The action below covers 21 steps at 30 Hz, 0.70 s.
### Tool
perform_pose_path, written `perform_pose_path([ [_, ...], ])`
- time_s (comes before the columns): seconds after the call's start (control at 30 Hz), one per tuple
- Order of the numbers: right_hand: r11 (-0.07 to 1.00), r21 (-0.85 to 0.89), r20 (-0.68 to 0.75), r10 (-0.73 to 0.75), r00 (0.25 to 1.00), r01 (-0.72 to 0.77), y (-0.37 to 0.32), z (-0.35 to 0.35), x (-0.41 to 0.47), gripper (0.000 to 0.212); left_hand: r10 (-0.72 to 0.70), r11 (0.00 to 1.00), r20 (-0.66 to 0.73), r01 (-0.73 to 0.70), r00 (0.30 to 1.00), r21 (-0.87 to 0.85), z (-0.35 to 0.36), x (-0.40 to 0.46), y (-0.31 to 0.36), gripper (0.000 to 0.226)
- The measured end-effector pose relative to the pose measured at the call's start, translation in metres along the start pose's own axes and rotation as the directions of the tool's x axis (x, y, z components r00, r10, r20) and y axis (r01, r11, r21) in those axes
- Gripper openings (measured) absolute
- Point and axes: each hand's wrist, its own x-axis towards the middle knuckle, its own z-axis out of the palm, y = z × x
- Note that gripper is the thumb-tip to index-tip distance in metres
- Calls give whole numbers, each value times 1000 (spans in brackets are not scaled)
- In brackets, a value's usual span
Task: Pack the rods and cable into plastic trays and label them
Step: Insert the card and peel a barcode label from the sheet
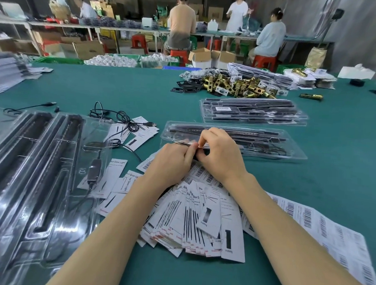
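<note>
Where the two hands meet, their curled fingers hide most of a small flat piece, so what it is stays unclear. The left hand and right hand each hold a pinching grip on it at the near edge of a clear plastic tray of black rods, above a heap of printed label cards on the green counter.

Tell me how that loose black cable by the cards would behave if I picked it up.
Probably floppy: the cable lies in loose tangled loops on the table, so it would dangle and likely snag on itself. It looks thin, so likely light. One strand crosses the cards, so lifting it might drag a few along.
</note>
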Motion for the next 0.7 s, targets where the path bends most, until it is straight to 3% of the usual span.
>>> perform_pose_path([
  [0.1,1000,-20,87,-7,996,9,9,-8,3,19,-5,1000,-12,5,1000,-4,1,0,-2,61],
  [0.3,999,46,46,-19,999,17,18,-9,1,14,4,1000,-18,-4,1000,-14,2,2,-4,60],
  [0.47,1000,27,56,-8,998,7,16,-2,5,9,-26,997,-43,23,999,-76,5,4,-5,61],
  [0.7,999,-21,7,39,999,-39,8,3,8,7,-42,999,-28,41,999,-20,5,2,-3,61],
])
